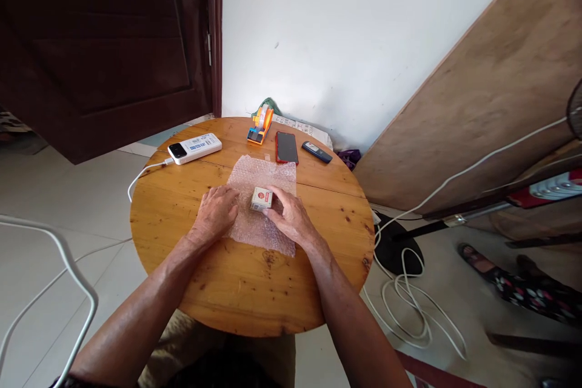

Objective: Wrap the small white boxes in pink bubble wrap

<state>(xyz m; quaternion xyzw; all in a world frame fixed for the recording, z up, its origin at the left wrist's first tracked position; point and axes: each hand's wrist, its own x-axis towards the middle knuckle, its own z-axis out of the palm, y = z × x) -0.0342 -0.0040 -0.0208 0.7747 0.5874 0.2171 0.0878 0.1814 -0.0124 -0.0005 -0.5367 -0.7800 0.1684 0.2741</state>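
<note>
A small white box (pixel 261 198) with a red emblem rests near the middle of a sheet of bubble wrap (pixel 268 235). My right hand (pixel 291 215) holds the box at its right side, with the thumb at the near corner and a finger at the far corner. On the sheet's left edge lies my left hand (pixel 217 211), palm down, fingers stretched forward and holding nothing. The bubble wrap is spread flat on a round wooden table (pixel 254 303).
Toward the back stand an orange tape dispenser (pixel 260 125), a red-edged phone (pixel 287 147) and a dark blue handheld device (pixel 317 151). A white power bank (pixel 195 148) with a cable sits at left. Cables (pixel 409 297) coil on the floor; another person's foot (pixel 475 257) shows at right.
</note>
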